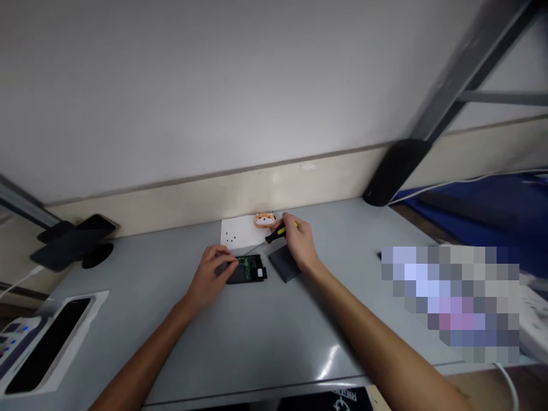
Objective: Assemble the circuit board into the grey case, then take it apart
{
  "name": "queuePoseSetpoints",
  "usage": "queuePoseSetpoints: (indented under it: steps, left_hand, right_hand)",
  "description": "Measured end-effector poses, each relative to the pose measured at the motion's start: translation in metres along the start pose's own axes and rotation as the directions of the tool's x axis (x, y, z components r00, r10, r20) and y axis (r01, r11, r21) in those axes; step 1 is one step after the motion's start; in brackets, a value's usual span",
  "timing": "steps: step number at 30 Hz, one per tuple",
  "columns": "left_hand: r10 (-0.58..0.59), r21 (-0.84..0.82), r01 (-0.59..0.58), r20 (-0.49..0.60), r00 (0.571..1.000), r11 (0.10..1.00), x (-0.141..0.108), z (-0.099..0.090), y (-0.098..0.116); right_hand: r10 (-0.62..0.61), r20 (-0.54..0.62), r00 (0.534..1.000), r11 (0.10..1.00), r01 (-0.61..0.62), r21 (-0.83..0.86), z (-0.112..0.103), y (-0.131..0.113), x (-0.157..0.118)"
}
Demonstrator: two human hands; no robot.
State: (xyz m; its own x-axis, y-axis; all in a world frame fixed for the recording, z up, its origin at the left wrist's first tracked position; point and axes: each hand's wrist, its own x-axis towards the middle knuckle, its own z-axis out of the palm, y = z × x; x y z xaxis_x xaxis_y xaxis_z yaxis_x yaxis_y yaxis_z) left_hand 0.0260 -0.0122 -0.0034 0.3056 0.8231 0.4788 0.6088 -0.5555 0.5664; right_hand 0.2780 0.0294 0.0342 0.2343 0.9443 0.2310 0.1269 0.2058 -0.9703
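Observation:
My right hand point(299, 237) grips a screwdriver point(274, 234) with a black and yellow handle. Its thin shaft slants down and left to the upper edge of an opened black electronic device point(259, 273), where a green circuit board point(246, 267) shows. On the device's left side, the fingers of my left hand point(212, 271) hold it, thumb and forefinger close to the screwdriver's tip. The tip itself is too small to make out. A dark flat panel point(283, 265) lies right of the device, partly under my right hand. Several small dark screws point(231, 237) sit on a white paper point(242, 228) behind.
An orange animal-face case point(264, 220) rests on the paper's far edge. On the grey table point(257, 337), a phone stand point(96, 255) is at the left, a black phone point(51, 342) nearer. A black cylinder point(394, 171) stands at the back right. Something pixelated point(454, 302) covers the right side.

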Motion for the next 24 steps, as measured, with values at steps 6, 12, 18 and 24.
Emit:
queuePoseSetpoints:
  steps: [6, 12, 18, 24]
  left_hand:
    - [-0.008, 0.140, -0.002, 0.076, 0.997, 0.990, 0.073, 0.004, -0.004]
    - [0.062, 0.234, -0.120, 0.242, 0.968, 0.965, 0.115, 0.040, -0.005]
    - [0.074, 0.191, -0.130, 0.276, 0.958, 0.973, 0.105, 0.043, -0.006]
    - [-0.043, 0.087, 0.030, 0.149, 0.988, 0.996, 0.045, 0.001, -0.011]
  right_hand:
    - [0.067, -0.218, 0.974, 0.997, -0.056, 0.057, -0.020, 0.016, 0.024]
    - [0.115, -0.273, 0.955, 0.978, -0.060, 0.202, -0.027, 0.019, 0.034]
    - [0.035, -0.272, 0.962, 0.981, 0.018, 0.191, -0.032, 0.015, 0.035]
    - [-0.210, -0.097, 0.973, 0.954, 0.226, 0.198, -0.009, -0.006, 0.014]
